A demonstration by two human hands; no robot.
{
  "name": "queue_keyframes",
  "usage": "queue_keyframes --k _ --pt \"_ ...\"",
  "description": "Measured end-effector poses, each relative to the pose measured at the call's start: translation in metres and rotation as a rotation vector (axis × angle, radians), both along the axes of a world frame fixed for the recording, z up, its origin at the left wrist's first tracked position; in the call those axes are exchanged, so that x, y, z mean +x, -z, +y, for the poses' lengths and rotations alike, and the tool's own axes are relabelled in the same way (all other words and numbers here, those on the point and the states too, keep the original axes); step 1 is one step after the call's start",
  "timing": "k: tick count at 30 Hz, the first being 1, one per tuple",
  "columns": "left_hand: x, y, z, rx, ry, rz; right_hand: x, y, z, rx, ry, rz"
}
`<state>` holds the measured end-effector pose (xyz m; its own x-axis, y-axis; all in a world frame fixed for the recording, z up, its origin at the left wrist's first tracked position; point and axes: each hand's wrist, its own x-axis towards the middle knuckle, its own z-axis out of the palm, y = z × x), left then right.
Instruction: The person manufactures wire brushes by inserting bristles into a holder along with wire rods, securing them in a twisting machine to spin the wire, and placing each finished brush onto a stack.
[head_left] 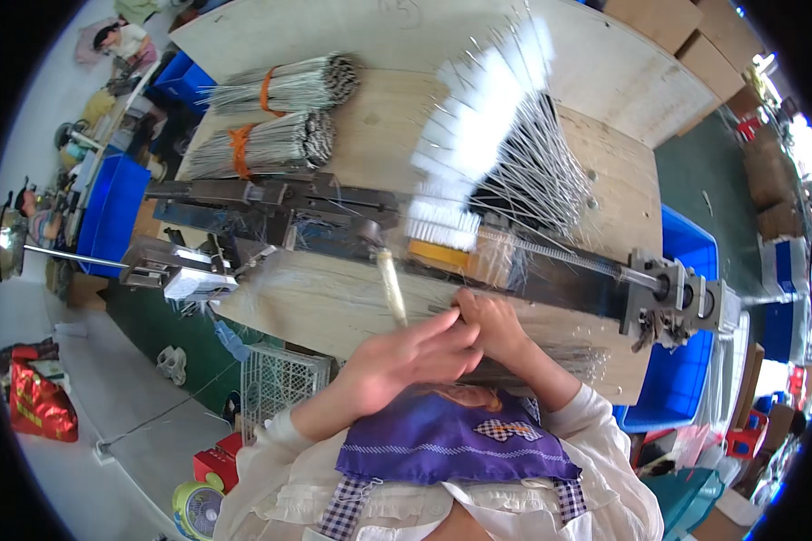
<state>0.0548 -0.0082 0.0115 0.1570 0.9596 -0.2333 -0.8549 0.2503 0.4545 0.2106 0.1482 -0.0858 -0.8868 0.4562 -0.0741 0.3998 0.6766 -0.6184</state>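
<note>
My left hand [412, 359] is raised just in front of the bench machine, fingers stretched out and close together, their tips beside my right hand. The fingers of my right hand [491, 323] are curled into a pinch; what they hold, if anything, does not show. Just beyond my left hand stands a lever with a pale handle [391, 284], joined to the dark metal machine [334, 225]. Past my right hand, white bristles [442, 222] stand over a yellow block [438, 252] at the machine's rail. Thin wires [550, 361] lie near my right wrist, partly hidden by it.
Two wire bundles with orange ties [284, 86] lie at the back left. Loose twisted wires [541, 171] and a white bristle sheet [483, 113] fill the back middle. A metal end block [677, 293] closes the rail at right, above a blue bin [672, 388]. A white crate [280, 388] stands lower left.
</note>
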Motion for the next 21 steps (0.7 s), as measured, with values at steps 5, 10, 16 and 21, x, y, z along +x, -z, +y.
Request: queue_keyframes --k 5,10,16,21 --pt "-0.087 0.061 -0.075 -0.050 -0.343 1.416 0.006 -0.016 0.019 -0.149 0.040 0.053" --pt "-0.162 0.076 -0.203 -1.256 -0.894 2.268 0.024 -0.060 0.019 -0.286 0.165 0.119" --pt "-0.189 0.106 -0.261 -1.408 -1.117 1.882 0.059 -0.080 0.016 -0.274 0.379 0.432" --pt "-0.120 0.094 -0.156 -1.075 -1.024 1.716 0.074 -0.090 0.021 -0.312 0.529 0.845"
